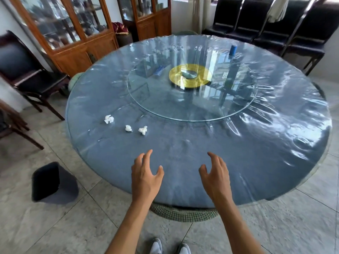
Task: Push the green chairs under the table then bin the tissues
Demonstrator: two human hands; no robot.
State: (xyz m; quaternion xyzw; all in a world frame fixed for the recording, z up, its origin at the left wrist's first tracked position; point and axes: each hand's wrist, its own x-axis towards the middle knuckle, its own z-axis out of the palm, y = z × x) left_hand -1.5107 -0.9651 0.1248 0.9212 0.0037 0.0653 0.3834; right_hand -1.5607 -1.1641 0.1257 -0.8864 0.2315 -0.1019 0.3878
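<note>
Hovering over the near edge of the round bench (256,162), the left hand (145,176) and the right hand (216,176) both have their fingers spread and loosely bent, holding nothing and, as far as can be told, not touching the clear plastic film (286,114) stretched over the top. Three crumpled tissues (128,128) lie on that film beyond the left hand and to its left, between it and the glass turntable (229,114) at the centre of the bench; two sit near each other and the third lies a little farther left. A woven green chair (183,213) shows only its back edge under the near rim of the bench, directly below the hands, so it looks already pushed in; other green edges peek out at the far left rim. The tissues look feather-light and soft, likely to squash rather than resist, so a fingertip pinch on each wad, or a sweep gathering all three into one palm, should do, though the slick film may let them skid. A dark bin (53,182) stands on the floor left of the bench, near the left hand.
</note>
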